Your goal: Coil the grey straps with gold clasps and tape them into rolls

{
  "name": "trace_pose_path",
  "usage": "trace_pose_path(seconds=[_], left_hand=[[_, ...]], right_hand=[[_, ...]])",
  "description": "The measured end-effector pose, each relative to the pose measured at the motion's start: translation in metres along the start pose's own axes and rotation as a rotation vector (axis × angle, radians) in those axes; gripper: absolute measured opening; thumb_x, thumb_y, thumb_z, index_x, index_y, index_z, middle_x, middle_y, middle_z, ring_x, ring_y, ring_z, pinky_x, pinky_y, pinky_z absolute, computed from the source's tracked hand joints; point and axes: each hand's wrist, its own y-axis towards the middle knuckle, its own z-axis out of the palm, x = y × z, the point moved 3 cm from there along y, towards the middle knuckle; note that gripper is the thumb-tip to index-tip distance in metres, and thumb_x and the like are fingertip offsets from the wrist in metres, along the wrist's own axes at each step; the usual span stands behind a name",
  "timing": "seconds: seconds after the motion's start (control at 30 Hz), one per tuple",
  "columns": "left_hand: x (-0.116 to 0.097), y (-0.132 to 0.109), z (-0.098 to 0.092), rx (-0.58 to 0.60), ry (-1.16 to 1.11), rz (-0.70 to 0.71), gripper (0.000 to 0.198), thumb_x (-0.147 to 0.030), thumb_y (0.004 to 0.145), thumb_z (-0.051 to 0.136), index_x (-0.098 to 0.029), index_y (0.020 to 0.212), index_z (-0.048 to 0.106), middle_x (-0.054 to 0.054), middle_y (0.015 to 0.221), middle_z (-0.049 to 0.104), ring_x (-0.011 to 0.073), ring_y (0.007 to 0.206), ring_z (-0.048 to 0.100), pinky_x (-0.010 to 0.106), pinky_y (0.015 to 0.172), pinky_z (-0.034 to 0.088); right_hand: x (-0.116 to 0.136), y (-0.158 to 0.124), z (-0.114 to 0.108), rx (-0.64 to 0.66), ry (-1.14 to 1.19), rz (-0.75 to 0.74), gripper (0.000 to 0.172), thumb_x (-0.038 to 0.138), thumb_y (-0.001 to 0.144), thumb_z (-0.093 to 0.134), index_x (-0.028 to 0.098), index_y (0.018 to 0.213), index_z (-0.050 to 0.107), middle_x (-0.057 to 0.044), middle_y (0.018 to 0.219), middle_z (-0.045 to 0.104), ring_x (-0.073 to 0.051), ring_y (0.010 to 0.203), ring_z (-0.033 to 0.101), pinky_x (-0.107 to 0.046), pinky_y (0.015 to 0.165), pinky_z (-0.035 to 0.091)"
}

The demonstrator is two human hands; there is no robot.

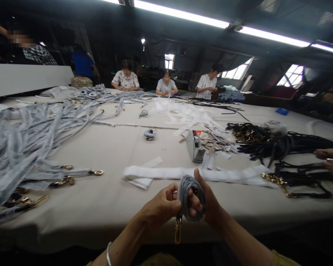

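- Your left hand [162, 205] pinches the grey strap [186, 188] at the near edge of the bench [100, 207]; your right hand [204, 205] grips inside its coil.
- Looks nearly wound: only the clasp [178, 231] dangles.
- Loose straps [30, 136] heap the left edge.

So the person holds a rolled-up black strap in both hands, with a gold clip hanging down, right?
No. The strap is grey, not black, as the head view shows. The left hand and right hand do hold it, and the gold clip hangs down.
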Motion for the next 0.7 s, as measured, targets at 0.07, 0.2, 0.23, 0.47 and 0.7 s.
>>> trace_pose_path(seconds=[0.07,0.2,0.23,0.47,0.7], left_hand=[[0.002,0.0,-0.006,-0.013,0.006,0.01,0.039,-0.026,0.072,0.08,-0.014,0.103,0.059,0.013,0.098,0.071,0.0168,0.075,0.068,0.029,0.075,0.052],[0.003,0.0,-0.013,-0.02,0.016,0.013,0.045,-0.032,0.071,0.08,-0.014,0.106,0.059,0.014,0.1,0.07,0.0212,0.082,0.068,0.034,0.079,0.05],[0.004,0.0,-0.016,-0.03,0.015,0.006,0.045,-0.032,0.07,0.081,-0.013,0.106,0.06,0.013,0.098,0.07,0.0215,0.081,0.068,0.034,0.079,0.05],[0.005,0.004,-0.023,0.006,-0.084,-0.028,0.04,-0.03,0.07,0.08,-0.01,0.099,0.062,0.012,0.089,0.069,0.015,0.072,0.063,0.027,0.073,0.048],[-0.002,-0.001,-0.026,0.036,-0.031,-0.056,0.041,-0.031,0.067,0.082,-0.01,0.098,0.064,0.011,0.09,0.07,0.0146,0.071,0.063,0.027,0.074,0.049]], right_hand=[[-0.002,0.002,-0.003,-0.024,0.017,-0.012,0.079,0.078,0.086,0.031,0.012,0.057,0.063,0.003,0.029,0.041,-0.015,0.028,0.049,-0.022,0.03,0.039],[-0.002,0.006,-0.005,-0.054,0.033,-0.036,0.077,0.077,0.087,0.033,0.012,0.057,0.063,0.003,0.029,0.043,-0.015,0.027,0.05,-0.023,0.031,0.042],[-0.002,0.006,-0.004,-0.064,0.035,-0.04,0.076,0.077,0.087,0.034,0.012,0.057,0.062,0.003,0.029,0.043,-0.015,0.027,0.05,-0.023,0.031,0.042],[-0.005,0.008,0.005,-0.249,-0.035,-0.054,0.08,0.081,0.083,0.035,0.01,0.058,0.063,0.0,0.031,0.049,-0.016,0.031,0.056,-0.022,0.032,0.043],[-0.009,0.01,0.007,-0.231,-0.056,0.038,0.084,0.079,0.086,0.026,0.01,0.056,0.064,-0.002,0.031,0.049,-0.017,0.031,0.056,-0.022,0.03,0.043]])
